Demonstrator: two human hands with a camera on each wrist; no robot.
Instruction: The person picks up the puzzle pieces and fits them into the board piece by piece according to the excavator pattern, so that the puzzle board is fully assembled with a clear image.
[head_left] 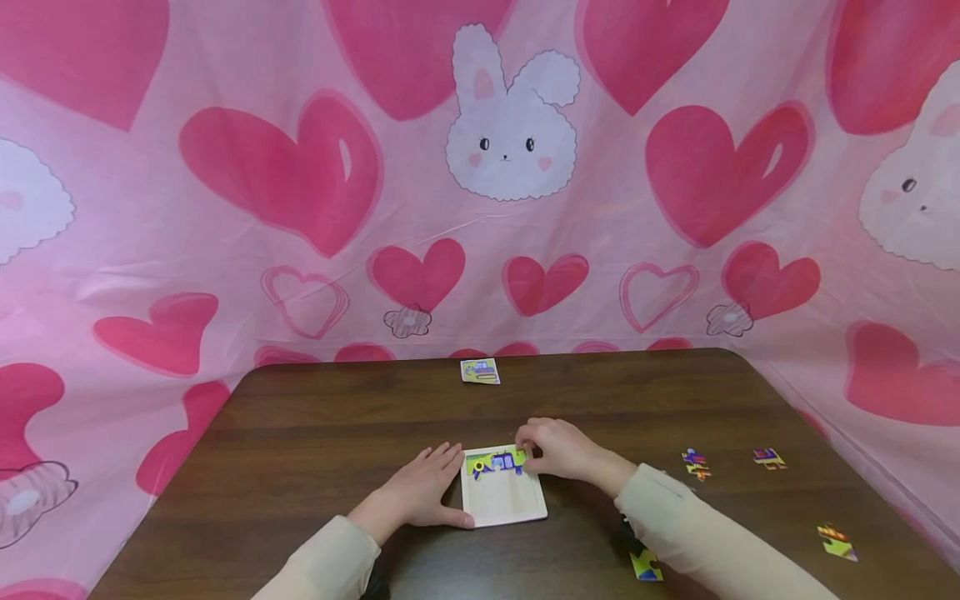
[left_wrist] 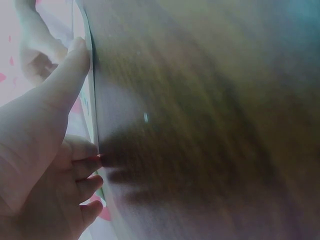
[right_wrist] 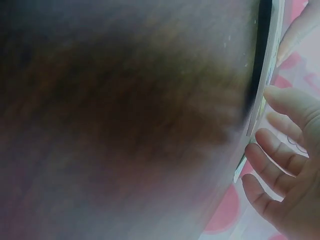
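A shallow pale puzzle tray lies on the table, with joined jigsaw pieces in purple and yellow-green along its far side. My left hand rests at the tray's left side, its thumb stretched to the near corner and its fingers along the far part of that edge. At the far right corner, my right hand has its fingertips on the end piece of that row. The right wrist view shows the thumb over the tray's edge and the other fingers loosely bent and spread. The tray's bare base shows toward me.
Loose jigsaw pieces lie to the right: a pair close together, one farther right, one near the right edge, and one partly under my right sleeve. A picture card lies at the table's back edge, before a pink cloth.
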